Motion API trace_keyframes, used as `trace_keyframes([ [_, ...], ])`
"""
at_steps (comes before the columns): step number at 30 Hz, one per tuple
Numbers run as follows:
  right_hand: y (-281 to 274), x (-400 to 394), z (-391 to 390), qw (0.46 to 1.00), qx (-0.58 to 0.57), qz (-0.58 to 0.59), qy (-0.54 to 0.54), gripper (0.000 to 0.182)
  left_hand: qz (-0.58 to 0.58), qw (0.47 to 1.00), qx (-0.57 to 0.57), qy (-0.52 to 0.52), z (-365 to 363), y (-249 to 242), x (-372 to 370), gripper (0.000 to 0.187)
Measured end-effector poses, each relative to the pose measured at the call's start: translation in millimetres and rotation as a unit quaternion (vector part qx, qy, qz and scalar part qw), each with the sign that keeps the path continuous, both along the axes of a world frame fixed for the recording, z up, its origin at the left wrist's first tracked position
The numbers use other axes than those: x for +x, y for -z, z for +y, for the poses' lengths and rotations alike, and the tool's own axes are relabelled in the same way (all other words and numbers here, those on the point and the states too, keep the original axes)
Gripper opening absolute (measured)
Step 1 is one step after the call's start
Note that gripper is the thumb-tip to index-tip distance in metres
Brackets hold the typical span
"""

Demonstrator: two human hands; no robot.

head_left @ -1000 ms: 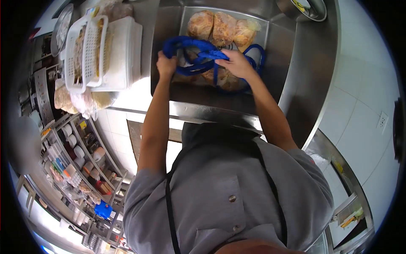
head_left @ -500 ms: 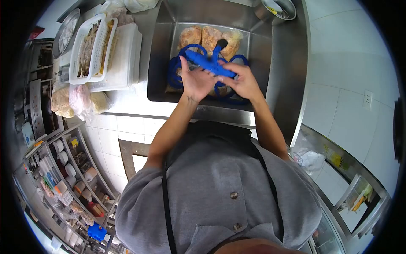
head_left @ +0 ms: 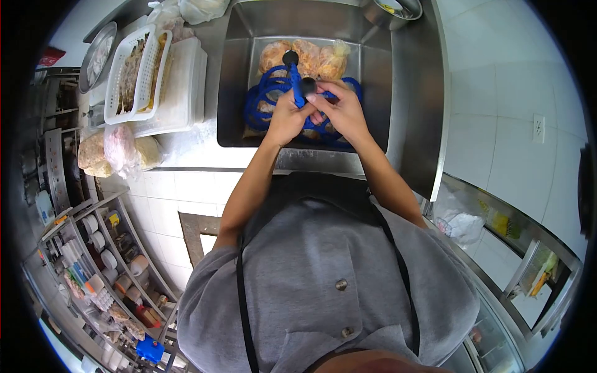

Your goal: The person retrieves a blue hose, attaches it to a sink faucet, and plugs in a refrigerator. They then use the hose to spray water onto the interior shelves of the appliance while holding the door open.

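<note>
Over the steel sink [head_left: 227,124], both hands work close together on a blue fabric-covered hose [head_left: 296,82] with black end pieces. My left hand [head_left: 287,119] is closed round the hose, whose black end piece [head_left: 290,58] points away from me. Fingers of my right hand [head_left: 343,110] pinch at a second black end piece [head_left: 308,86], beside the left thumb. Loops of the hose [head_left: 254,109] lie in the sink below and around the hands. Behind them, in a row, are several bagged orange-brown food lumps [head_left: 306,57]. The fingertips partly hide each other.
Left of the sink, a white perforated basket [head_left: 112,93] of food rests by white plastic containers [head_left: 193,81], a metal tray [head_left: 98,56] and plastic bags [head_left: 121,146]. A metal bowl [head_left: 398,12] stands at the sink's far right. Loaded shelves [head_left: 118,248] are at lower left.
The blue bundle that lay across both hands has turned to point away from me. My hands have drawn together, and my left fingers have closed round the hose.
</note>
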State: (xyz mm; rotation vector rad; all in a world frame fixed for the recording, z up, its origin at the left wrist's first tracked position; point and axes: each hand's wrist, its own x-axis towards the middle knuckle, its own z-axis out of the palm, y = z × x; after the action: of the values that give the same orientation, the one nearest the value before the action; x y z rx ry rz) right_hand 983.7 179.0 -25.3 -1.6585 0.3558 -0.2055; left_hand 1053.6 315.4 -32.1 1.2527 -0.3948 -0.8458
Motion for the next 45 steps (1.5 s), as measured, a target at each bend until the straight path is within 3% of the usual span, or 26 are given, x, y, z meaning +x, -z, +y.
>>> trace_keyframes([
  [2, 3.0, 4.9, 6.8, 0.999, 0.004, -0.038, 0.012, 0.041, -0.037, 0.997, 0.027, -0.054, 0.5, -2.9, 2.0, 0.017],
  [6, 9.8, 10.8, 17.0, 0.995, 0.044, -0.079, 0.042, 0.042, -0.091, 0.994, 0.038, -0.049, 5.1, -2.6, 7.6, 0.017],
  [8, 9.0, 14.5, 15.1, 0.996, 0.081, -0.036, 0.009, 0.036, -0.19, 0.977, 0.09, -0.015, 6.7, 8.5, 9.1, 0.021],
  [9, 6.6, 16.5, 14.2, 0.996, 0.081, -0.037, 0.009, 0.036, -0.192, 0.977, 0.09, -0.015, 7.4, 6.2, 10.2, 0.021],
  [11, 0.3, 20.5, 10.7, 0.976, 0.204, -0.068, 0.02, 0.031, -0.135, 0.987, 0.084, -0.028, 10.5, 0.1, 10.7, 0.024],
  [13, 10.3, 21.8, 2.2, 0.975, 0.209, -0.059, 0.042, 0.029, -0.196, 0.975, 0.083, -0.056, 16.0, 9.7, 10.9, 0.024],
  [15, 0.6, 26.5, -4.5, 0.966, 0.254, 0.009, 0.04, 0.027, -0.337, 0.934, 0.107, -0.052, 22.3, 7.9, 17.1, 0.021],
  [16, 1.2, 31.7, -5.7, 0.966, 0.254, 0.005, 0.037, 0.027, -0.35, 0.928, 0.128, -0.031, 22.7, 4.5, 13.7, 0.02],
  [18, 4.6, 38.7, -3.7, 0.946, 0.312, 0.092, 0.004, 0.025, -0.471, 0.856, 0.213, -0.004, 22.4, -2.4, 7.2, 0.021],
  [19, 4.4, 43.7, -4.9, 0.946, 0.314, 0.081, -0.012, 0.025, -0.466, 0.858, 0.218, -0.004, 21.7, -5.7, 5.4, 0.021],
  [21, 4.2, 47.9, -4.4, 0.947, 0.312, 0.066, -0.019, 0.026, -0.585, 0.722, 0.357, 0.089, 20.6, -12.1, 3.4, 0.027],
  [25, 18.5, 54.1, -3.7, 0.949, 0.312, -0.013, -0.034, 0.031, -0.576, 0.727, 0.364, 0.092, 23.1, -10.7, 1.2, 0.035],
  [27, 18.6, 52.3, -7.1, 0.944, 0.323, -0.038, -0.051, 0.031, -0.532, 0.815, 0.23, -0.019, 26.4, 0.8, 6.5, 0.034],
  [28, 16.9, 51.1, -8.9, 0.947, 0.31, -0.044, -0.067, 0.032, -0.532, 0.815, 0.228, -0.02, 25.0, 3.2, 10.6, 0.034],
  [29, 15.7, 49.2, -9.5, 0.95, 0.298, -0.049, -0.082, 0.032, -0.314, 0.938, 0.131, -0.06, 24.4, 5.8, 13.3, 0.039],
  [30, 14.0, 48.8, -9.2, 0.95, 0.297, -0.047, -0.082, 0.032, -0.074, 0.992, 0.025, -0.097, 22.7, 1.9, 16.4, 0.045],
  [32, 10.7, 50.3, -8.1, 0.935, 0.32, -0.092, -0.124, 0.034, -0.054, 0.99, -0.002, -0.133, 14.6, -6.0, 23.7, 0.038],
  [36, 27.5, 54.4, -14.2, 0.943, 0.304, -0.061, -0.125, 0.042, -0.131, 0.979, -0.013, -0.157, 6.4, -12.8, 33.0, 0.026],
  [38, 20.3, 58.3, -12.3, 0.992, 0.083, -0.083, -0.039, 0.052, -0.2, 0.958, 0.036, -0.203, 4.2, -16.4, 37.6, 0.024],
  [39, 21.4, 59.2, -11.8, 0.992, 0.083, -0.085, -0.037, 0.052, -0.202, 0.958, 0.036, -0.202, 3.5, -9.3, 41.1, 0.024],
  [41, 25.8, 70.9, -13.1, 0.974, -0.152, -0.137, -0.095, 0.063, -0.137, 0.958, 0.127, -0.216, -1.8, 6.4, 61.4, 0.022],
  [42, 26.8, 78.8, -3.4, 0.98, -0.098, -0.14, -0.099, 0.061, -0.145, 0.954, 0.14, -0.221, -6.8, -2.6, 67.2, 0.017],
  [45, 26.2, 112.3, 11.4, 0.978, -0.167, -0.122, 0.015, 0.054, -0.178, 0.949, 0.161, -0.203, -19.7, -10.8, 97.6, 0.022],
])
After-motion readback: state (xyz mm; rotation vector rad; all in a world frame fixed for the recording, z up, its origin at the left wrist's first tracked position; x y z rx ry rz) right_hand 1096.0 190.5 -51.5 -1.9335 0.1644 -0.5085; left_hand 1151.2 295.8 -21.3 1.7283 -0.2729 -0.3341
